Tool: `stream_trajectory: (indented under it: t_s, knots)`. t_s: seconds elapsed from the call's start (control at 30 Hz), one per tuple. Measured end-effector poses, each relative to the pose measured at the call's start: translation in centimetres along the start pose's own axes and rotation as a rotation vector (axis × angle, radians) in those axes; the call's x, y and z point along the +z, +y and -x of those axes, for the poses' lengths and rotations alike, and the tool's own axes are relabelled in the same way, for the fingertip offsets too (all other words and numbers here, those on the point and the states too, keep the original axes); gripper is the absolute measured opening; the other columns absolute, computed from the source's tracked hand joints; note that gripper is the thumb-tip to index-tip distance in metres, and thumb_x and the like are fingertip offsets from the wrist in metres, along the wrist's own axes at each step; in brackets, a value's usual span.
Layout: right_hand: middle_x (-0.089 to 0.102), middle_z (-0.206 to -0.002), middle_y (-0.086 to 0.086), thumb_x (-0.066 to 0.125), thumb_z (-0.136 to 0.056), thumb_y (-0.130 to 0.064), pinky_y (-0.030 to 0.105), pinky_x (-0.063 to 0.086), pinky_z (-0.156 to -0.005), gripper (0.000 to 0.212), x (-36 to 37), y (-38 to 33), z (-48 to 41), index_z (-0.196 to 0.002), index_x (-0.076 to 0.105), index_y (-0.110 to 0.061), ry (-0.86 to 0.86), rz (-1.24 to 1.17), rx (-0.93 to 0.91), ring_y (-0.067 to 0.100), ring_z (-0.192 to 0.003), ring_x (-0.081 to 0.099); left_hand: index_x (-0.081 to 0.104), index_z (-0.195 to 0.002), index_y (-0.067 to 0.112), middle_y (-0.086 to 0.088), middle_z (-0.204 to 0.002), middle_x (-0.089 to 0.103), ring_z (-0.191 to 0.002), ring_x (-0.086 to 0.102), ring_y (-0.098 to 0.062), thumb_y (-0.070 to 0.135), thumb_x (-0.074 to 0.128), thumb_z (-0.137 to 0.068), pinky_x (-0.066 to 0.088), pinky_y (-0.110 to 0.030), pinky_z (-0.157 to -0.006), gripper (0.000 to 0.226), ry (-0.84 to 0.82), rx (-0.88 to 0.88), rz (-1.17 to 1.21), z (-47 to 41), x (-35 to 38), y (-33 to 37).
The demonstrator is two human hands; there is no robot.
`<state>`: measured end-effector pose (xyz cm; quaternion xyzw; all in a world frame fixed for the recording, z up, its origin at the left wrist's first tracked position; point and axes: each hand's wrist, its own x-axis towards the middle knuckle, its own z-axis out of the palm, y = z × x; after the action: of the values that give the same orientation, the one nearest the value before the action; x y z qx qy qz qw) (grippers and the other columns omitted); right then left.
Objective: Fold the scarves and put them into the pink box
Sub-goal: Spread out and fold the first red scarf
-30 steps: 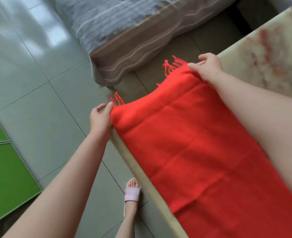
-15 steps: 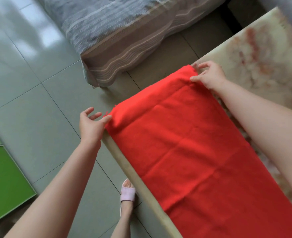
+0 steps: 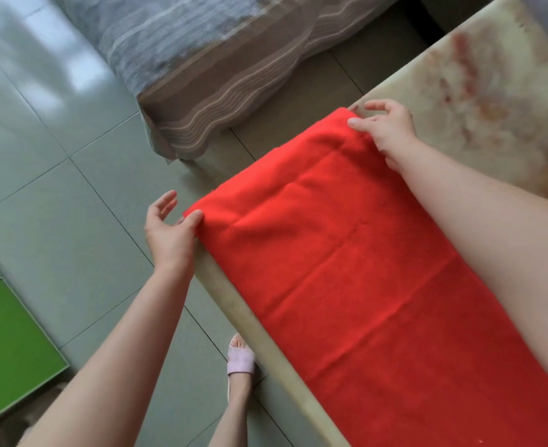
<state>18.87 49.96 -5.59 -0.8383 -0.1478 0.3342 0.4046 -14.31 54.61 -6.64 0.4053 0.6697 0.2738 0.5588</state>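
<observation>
table [image 3: 492, 91]: red scarf [image 3: 363, 269] long axis away; left hand [image 3: 169, 237], right hand [image 3: 389, 130] spread, thumbs pressing

Plain bright red, that scarf [image 3: 363, 269]; table [image 3: 498, 69] shows cream with rusty-red blotches; floor tiles [image 3: 56, 221] grey, panel [image 3: 8, 333] green, slipper [image 3: 240, 361] pale pink, bedcover [image 3: 201, 59] grey-blue striped over a brown wavy-lined border.

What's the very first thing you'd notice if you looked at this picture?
The big bright red scarf jumps out first, lying flat along the table on the right side of the picture. The left hand and the right hand each touch a corner of its far end. After that, the green panel at the bottom left catches the eye.
</observation>
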Motion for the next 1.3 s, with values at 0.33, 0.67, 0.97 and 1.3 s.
stream_trajectory:
  t_s: [0.33,0.67,0.97,1.3]
  knots:
    - [0.055,-0.075,-0.010,0.066,-0.080,-0.003,0.007,0.042,-0.065,0.039,0.3,0.0,-0.3,-0.118,0.057,-0.011,0.114,0.243,-0.186,0.006,-0.077,0.057,0.054,-0.115,0.019,0.005,-0.119,0.054,-0.073,0.062,0.008,-0.007,0.055,-0.084,0.052,-0.022,-0.081,0.040,0.074,0.111,0.024,1.0,0.0,-0.7]
    - [0.057,-0.106,0.004,0.066,-0.087,-0.024,0.005,0.039,-0.070,0.041,-4.3,3.4,3.0,-0.123,0.054,-0.007,0.122,0.283,-0.195,0.010,-0.087,0.053,0.043,-0.133,0.019,-0.007,-0.149,0.003,-0.120,0.046,-0.029,0.008,0.068,-0.080,0.036,-0.022,-0.102,0.059,0.055,0.202,-0.363,5.3,0.8,-0.9]
    - [0.053,-0.125,0.011,0.069,-0.082,-0.015,0.034,0.033,-0.104,0.044,-11.3,13.3,13.8,-0.124,0.057,-0.010,0.029,0.665,-0.286,0.028,-0.116,0.047,0.052,-0.131,0.019,-0.006,-0.151,0.027,-0.141,0.021,-0.023,0.010,0.067,-0.082,0.017,-0.036,-0.116,0.053,-0.351,0.564,-0.719,16.7,3.4,-6.9]
    - [0.064,-0.084,-0.002,0.072,-0.079,-0.034,0.034,0.038,-0.091,0.019,-14.0,15.0,14.7,-0.092,0.066,-0.022,0.218,0.533,0.060,0.024,-0.105,0.052,0.000,-0.149,0.030,-0.008,-0.156,-0.019,-0.141,-0.022,-0.026,0.038,0.055,-0.089,-0.004,-0.050,-0.114,0.081,-0.602,0.681,-1.275,22.4,3.9,-12.5]
